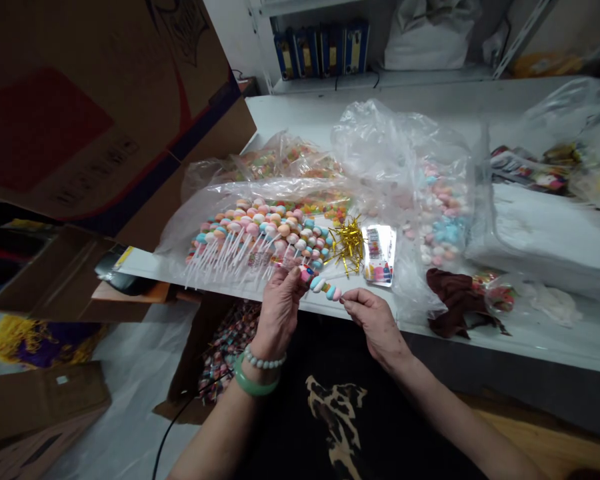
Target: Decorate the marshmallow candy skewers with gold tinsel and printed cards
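Note:
A candy skewer point(324, 287) with pastel pieces lies between my hands, over the table's front edge. My left hand point(281, 300) is closed round its left end, where a small colourful wrapper shows. At its right end, the fingertips of my right hand point(369, 315) pinch the pink tip. Just beyond my left hand lies a pile of candy skewers point(260, 223) with white sticks toward me. Gold twist ties point(351, 241) and a stack of printed cards point(380, 253) lie behind the held skewer.
A large cardboard box point(105, 100) stands at the left. Plastic bags of candy point(443, 213) and a brown cloth point(447, 300) are to the right. Below the table edge sits an open box of wrapped candy point(227, 347). A shelf point(395, 79) runs behind.

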